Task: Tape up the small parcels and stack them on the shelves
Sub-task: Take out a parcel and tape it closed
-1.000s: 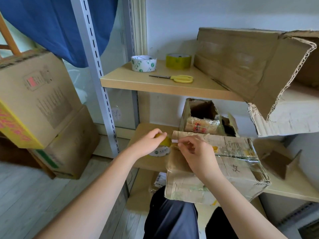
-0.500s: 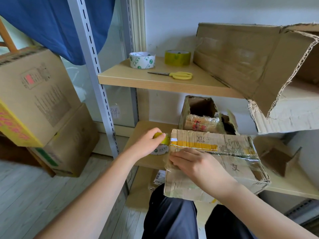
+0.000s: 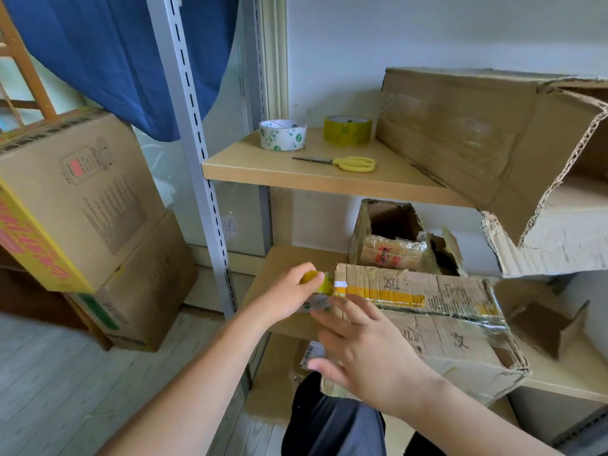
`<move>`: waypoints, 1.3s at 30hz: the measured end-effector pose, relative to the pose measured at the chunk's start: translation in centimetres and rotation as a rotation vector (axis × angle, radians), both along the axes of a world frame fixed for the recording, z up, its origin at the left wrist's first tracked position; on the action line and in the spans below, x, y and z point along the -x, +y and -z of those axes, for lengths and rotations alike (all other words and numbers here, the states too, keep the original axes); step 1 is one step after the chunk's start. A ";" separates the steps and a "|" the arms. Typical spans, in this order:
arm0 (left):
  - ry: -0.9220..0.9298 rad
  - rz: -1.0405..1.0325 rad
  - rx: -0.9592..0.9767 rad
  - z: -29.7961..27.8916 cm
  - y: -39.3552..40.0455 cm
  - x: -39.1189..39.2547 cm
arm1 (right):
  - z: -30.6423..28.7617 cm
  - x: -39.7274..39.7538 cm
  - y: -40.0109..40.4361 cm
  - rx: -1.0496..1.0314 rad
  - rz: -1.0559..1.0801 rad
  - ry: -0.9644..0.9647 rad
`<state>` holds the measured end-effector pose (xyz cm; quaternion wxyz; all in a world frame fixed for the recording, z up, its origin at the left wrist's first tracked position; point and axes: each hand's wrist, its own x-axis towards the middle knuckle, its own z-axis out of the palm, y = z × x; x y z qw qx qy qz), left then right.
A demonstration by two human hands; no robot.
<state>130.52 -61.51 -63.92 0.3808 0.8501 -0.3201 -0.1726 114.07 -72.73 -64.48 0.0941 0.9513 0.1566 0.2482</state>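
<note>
A worn cardboard parcel point(image 3: 441, 320) lies at the front of the lower shelf point(image 3: 289, 258), partly over my lap. A strip of yellow tape point(image 3: 383, 293) runs along its top. My left hand point(image 3: 286, 296) grips a yellow tape roll point(image 3: 317, 286) at the parcel's left end. My right hand point(image 3: 365, 353) lies flat with spread fingers on the parcel's near left face, just below the tape.
On the upper shelf point(image 3: 316, 179) stand a white tape roll point(image 3: 283, 134), a yellow tape roll point(image 3: 348, 130) and yellow scissors point(image 3: 352, 163), beside a large open carton point(image 3: 487, 139). A small open box point(image 3: 391, 238) sits behind the parcel. Stacked cartons point(image 3: 82, 205) stand on the floor at left.
My right hand has left the tape on the parcel's top edge and slid down its near side, fingers now spread flat. The left hand keeps the roll at the parcel's left end.
</note>
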 end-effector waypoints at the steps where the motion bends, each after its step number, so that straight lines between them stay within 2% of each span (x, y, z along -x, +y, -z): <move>1: 0.014 0.006 0.010 -0.1 -0.1 0.0 | -1.5 -0.8 0.2 -0.057 -0.019 -0.056; 4: 0.012 0.024 -0.037 -0.7 -0.2 0.0 | -8.1 -4.4 0.6 -0.302 0.060 -0.412; 6: 0.034 0.037 -0.024 -0.9 0.1 0.2 | -12.5 -7.4 0.1 -0.496 0.220 -0.525; 7: 0.032 0.045 -0.018 -1.0 0.3 0.3 | -14.1 -9.2 -0.6 -0.564 0.319 -0.473; 10: 0.014 0.049 -0.011 -1.0 0.6 0.6 | -17.2 -13.6 -3.5 -0.693 0.646 -0.105; 12: 0.025 0.055 -0.011 -0.9 0.6 0.4 | -18.5 -14.8 -4.8 -0.746 0.733 0.047; 14: 0.036 0.064 -0.024 -0.5 0.6 -0.1 | -20.0 -14.6 -4.8 -0.635 0.752 0.147; 17: 0.040 0.086 -0.049 -0.8 0.2 -1.3 | -22.3 -13.3 -3.4 -0.258 0.788 0.328; 19: 0.028 0.098 -0.078 -1.6 -0.1 -2.2 | -23.1 -11.0 -2.2 -0.157 0.741 0.314; 20: 0.025 0.109 -0.089 -1.8 -0.2 -2.6 | -22.9 -9.4 -1.7 -0.182 0.702 0.262; 23: 0.033 0.180 -0.115 -2.0 -0.3 -3.9 | -19.8 -4.3 -0.9 -0.546 0.509 0.073; 24: 0.032 0.215 -0.122 -1.9 -0.3 -4.3 | -18.2 -2.8 -0.3 -0.695 0.445 0.107; 27: -0.002 0.307 -0.172 -1.8 -0.5 -5.4 | -11.2 -0.7 1.7 -1.325 0.316 0.428; 30: -0.003 0.334 -0.193 -2.0 -0.6 -5.5 | -5.7 -1.0 2.0 -1.648 0.359 0.485; 32: 0.008 0.357 -0.184 -2.1 -0.4 -5.5 | -4.8 -1.7 1.6 -1.734 0.396 0.467; 39: -0.021 0.369 -0.284 -2.8 1.0 -5.9 | -4.5 -1.8 1.8 -1.600 0.402 0.643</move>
